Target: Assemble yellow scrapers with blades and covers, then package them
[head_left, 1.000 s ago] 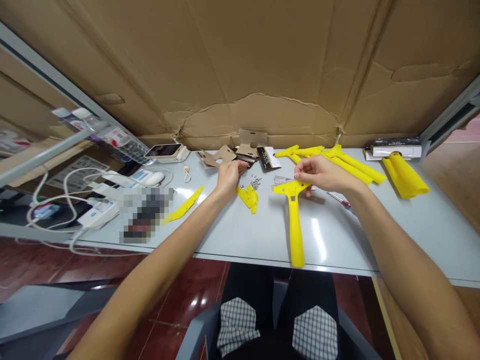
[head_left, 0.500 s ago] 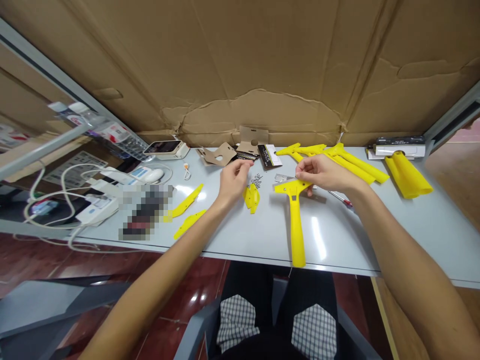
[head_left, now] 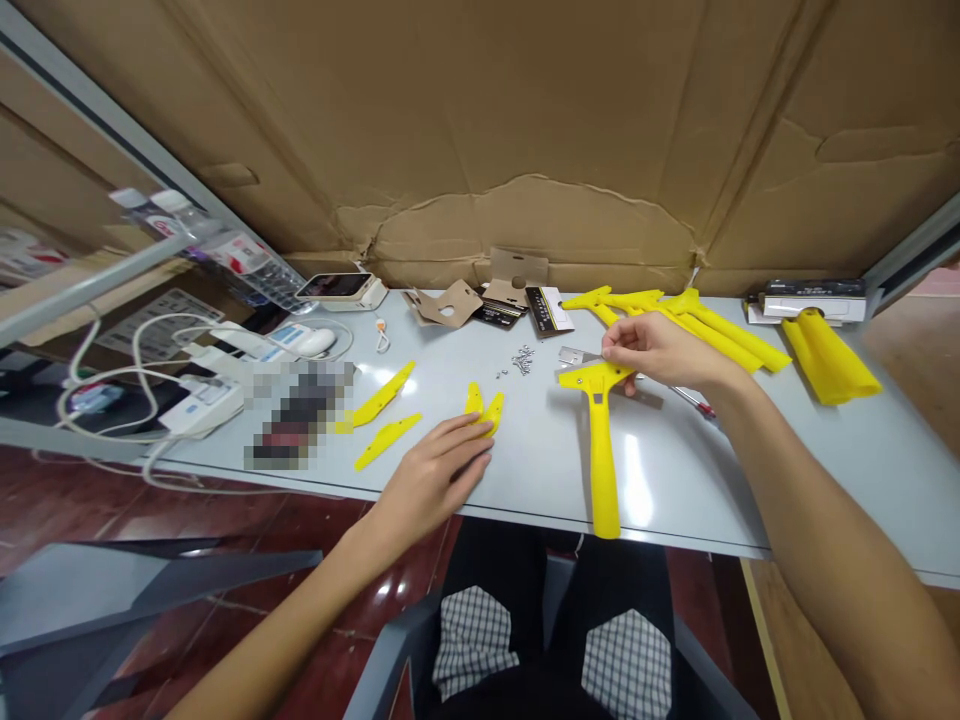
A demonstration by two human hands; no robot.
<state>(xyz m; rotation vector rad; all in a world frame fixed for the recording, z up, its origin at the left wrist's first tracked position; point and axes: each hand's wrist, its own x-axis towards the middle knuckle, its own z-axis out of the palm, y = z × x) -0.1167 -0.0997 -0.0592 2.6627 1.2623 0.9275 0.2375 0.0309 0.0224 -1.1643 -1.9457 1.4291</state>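
Note:
My right hand [head_left: 643, 352] pinches the head of a yellow scraper [head_left: 604, 460], whose handle points toward me at the table's front edge. A thin metal blade [head_left: 576, 356] lies along the head beside my fingertips. My left hand [head_left: 439, 465] lies low over the table with fingers stretched out, its fingertips on a pair of small yellow cover plates [head_left: 492, 410] and partly hiding them. Beyond these is a little pile of silver screws [head_left: 523, 360]. Two more yellow cover plates, a far one [head_left: 384, 394] and a near one [head_left: 387, 441], lie left of my left hand.
Several yellow scraper handles [head_left: 720, 335] lie back right, near a yellow sleeve-like piece [head_left: 829, 360] and a white box [head_left: 810, 302]. A pen [head_left: 694, 402] is under my right wrist. Opened cardboard packets [head_left: 450, 305], a phone-like device [head_left: 341, 290] and a power strip [head_left: 199, 405] stand further left.
My left hand has moved from beside the screws toward me, onto the paired cover plates. Those plates have shifted left and nearer, away from the screws. My right hand keeps holding the scraper.

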